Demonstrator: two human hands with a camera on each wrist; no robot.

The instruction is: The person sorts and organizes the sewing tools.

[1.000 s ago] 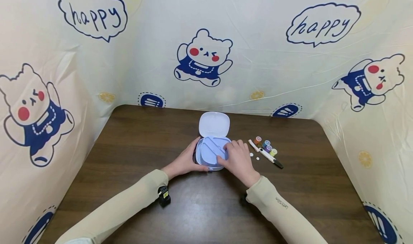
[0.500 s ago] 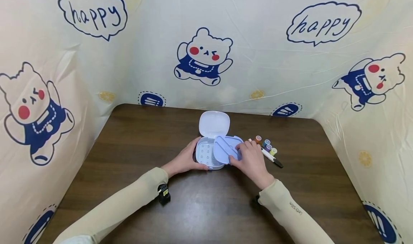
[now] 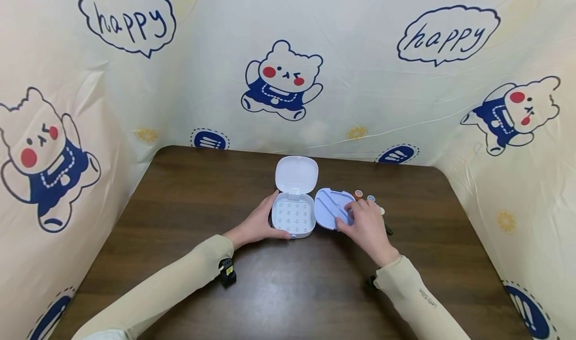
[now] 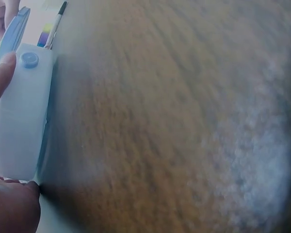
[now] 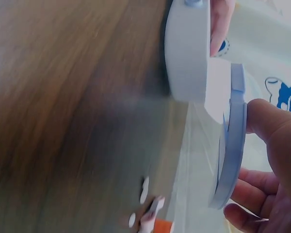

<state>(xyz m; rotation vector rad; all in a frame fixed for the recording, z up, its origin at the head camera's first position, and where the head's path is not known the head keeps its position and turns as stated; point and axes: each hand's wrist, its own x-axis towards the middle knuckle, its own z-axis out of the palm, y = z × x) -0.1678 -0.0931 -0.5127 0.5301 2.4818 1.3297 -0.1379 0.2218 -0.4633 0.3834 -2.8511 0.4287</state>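
Pale blue plastic forms the ridged tray pinched above the surface by the right hand, just beside the open box at its three o'clock. The left hand grips that box from eight o'clock, while its lid stands raised at twelve. Small spools sit beyond the tray, toward two o'clock, partly hidden.

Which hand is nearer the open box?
Left. The left hand grips the box at its left side; the right hand is to the box's right, pinching the blue tray.
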